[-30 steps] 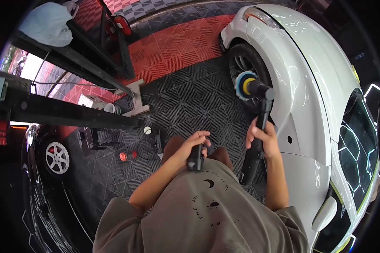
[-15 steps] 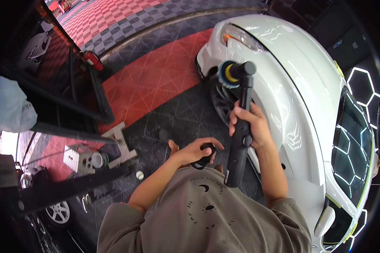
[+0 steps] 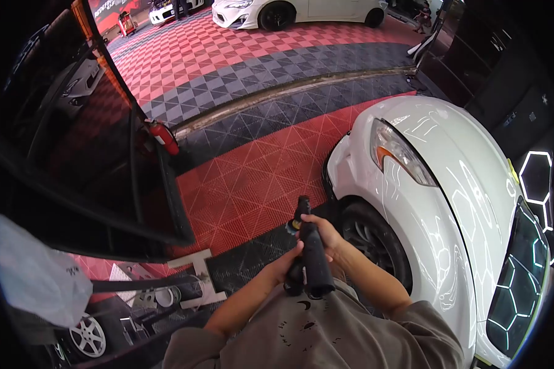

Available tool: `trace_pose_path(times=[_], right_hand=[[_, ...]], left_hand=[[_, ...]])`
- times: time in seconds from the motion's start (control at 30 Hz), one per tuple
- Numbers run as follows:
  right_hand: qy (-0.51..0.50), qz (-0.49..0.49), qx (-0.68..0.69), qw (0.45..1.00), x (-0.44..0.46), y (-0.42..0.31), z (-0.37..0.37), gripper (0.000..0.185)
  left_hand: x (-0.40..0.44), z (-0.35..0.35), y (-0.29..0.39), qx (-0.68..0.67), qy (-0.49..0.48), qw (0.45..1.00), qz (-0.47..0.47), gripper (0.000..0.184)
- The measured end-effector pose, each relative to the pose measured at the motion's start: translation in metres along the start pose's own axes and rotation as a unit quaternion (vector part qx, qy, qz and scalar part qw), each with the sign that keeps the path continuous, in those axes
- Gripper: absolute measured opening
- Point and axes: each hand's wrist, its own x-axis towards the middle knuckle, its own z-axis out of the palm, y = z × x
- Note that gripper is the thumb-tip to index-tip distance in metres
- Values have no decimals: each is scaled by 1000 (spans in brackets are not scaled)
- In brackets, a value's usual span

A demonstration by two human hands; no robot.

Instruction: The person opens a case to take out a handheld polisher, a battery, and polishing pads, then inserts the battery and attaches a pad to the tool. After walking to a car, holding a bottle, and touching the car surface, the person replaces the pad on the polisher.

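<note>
My right hand [image 3: 326,237] is wrapped round a black cordless polisher [image 3: 317,264], its body slanting down toward my shirt. The polisher's head points away from me, and its blue-edged pad with a yellow backing [image 3: 293,227] shows partly at the left side. My left hand [image 3: 284,263] is closed close beside the polisher, its fingertips near the neck. Under that hand shows a small rounded black object [image 3: 294,278], perhaps a bottle; its kind is not clear. A white car [image 3: 406,215] stands to the right of my hands, its front wheel [image 3: 372,240] nearest.
A plastic bag [image 3: 40,270] hangs at the left by a dark frame. Below it are a metal step stool [image 3: 135,286] and a white cup-like container [image 3: 166,297]. A fire extinguisher [image 3: 164,136] stands further off. Another white car [image 3: 301,12] is parked at the back.
My view has tilted up and forward, showing more of the floor and the far car. The polisher has come down and left, toward my left hand, with its pad turned partly from view.
</note>
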Motion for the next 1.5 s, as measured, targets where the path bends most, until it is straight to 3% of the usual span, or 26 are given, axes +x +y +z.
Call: trace_pose_path(times=[0.07,0.1,0.2,0.23,0.3,0.33,0.37,0.47,0.53,0.6,0.73,0.8,0.87,1.0,1.07,1.13,1.2,1.23,1.3,1.4,1.5], right_hand=[[4,6,31,999,41,-19,10,35],[-7,55,36,998,66,-31,7,38],[-38,128,9,991,132,-87,11,41],[-79,118,-6,990,146,-114,17,37],[-106,93,-55,988,182,-163,24,34],[-94,71,-92,989,202,-193,29,34],[-154,14,-170,973,231,-218,20,33],[-220,-42,-212,951,256,-297,19,31],[-246,-44,-197,948,266,-357,17,30],[-303,-8,-269,914,276,-410,13,30],[-252,-86,-385,883,321,-477,-3,36],[-229,-90,-378,893,335,-513,-15,38],[-202,-92,-368,903,349,-536,-32,40],[-109,-128,-217,962,407,-555,-75,39],[-64,-132,75,986,448,-559,-99,40],[-190,-117,138,965,442,-586,-55,48],[-91,-67,12,993,482,-598,-54,68],[-86,-74,7,993,494,-617,-35,68],[-117,-100,-21,988,518,-657,18,83],[-44,-123,19,991,571,-725,52,82],[-38,-146,79,985,601,-779,54,75]], left_hand=[[12,-16,23,-29,44,998,27,95],[20,-25,37,-59,89,993,56,91],[42,-52,106,-10,22,997,80,83],[57,-67,128,1,16,997,81,83],[94,-96,167,-142,-90,982,89,77],[118,-107,194,-126,-98,984,83,77],[136,-112,217,-165,-106,975,101,76],[182,-112,271,-197,-115,968,101,75],[219,-114,319,-183,-119,972,91,74],[250,-112,353,-223,-84,969,73,68],[303,-128,416,-259,-80,962,38,60],[327,-140,449,-166,11,986,23,51],[354,-159,479,-180,33,983,5,49],[401,-205,546,-203,79,976,10,42],[424,-238,593,-227,74,971,5,41],[448,-271,645,-246,69,967,3,40],[478,-295,707,-195,134,967,99,38],[490,-307,735,-195,124,968,98,38],[513,-330,783,-115,230,958,129,46],[555,-324,855,-16,274,941,199,41],[595,-311,919,0,317,927,202,37]])
